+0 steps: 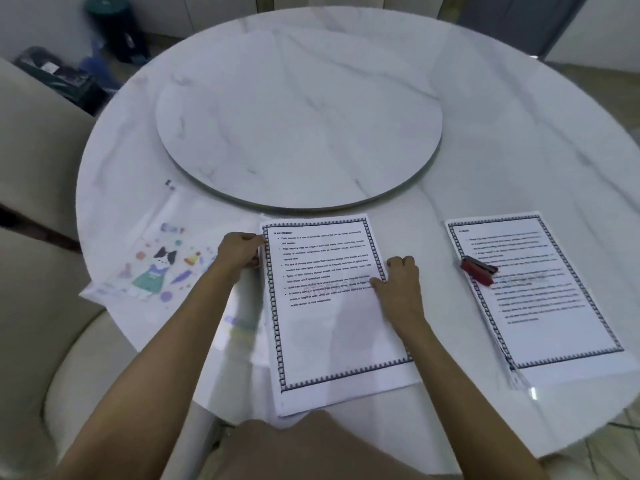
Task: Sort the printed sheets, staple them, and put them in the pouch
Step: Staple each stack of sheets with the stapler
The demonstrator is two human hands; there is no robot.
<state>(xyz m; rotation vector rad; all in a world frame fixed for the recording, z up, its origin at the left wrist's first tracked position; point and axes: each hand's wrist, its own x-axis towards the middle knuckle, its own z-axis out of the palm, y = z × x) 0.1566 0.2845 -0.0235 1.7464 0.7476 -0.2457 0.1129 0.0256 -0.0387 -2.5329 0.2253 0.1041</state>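
A stack of printed sheets [332, 327] with a patterned border lies in front of me on the round marble table [485, 140]. My left hand [240, 250] grips the stack's upper left edge. My right hand [401, 289] holds its right edge, thumb lying on the top page, fingers curled beside it. A second pile of bordered sheets [547, 313] lies to the right, with a red stapler [479, 270] resting on its upper left part. A clear pouch [156, 268] with a cartoon cat print lies flat at the left, partly under the middle stack.
A raised marble turntable [298, 129] fills the table's centre just beyond the sheets. Cream chairs [38, 188] stand at the left. A dark bin [114, 26] and dark boxes sit on the floor at the far left.
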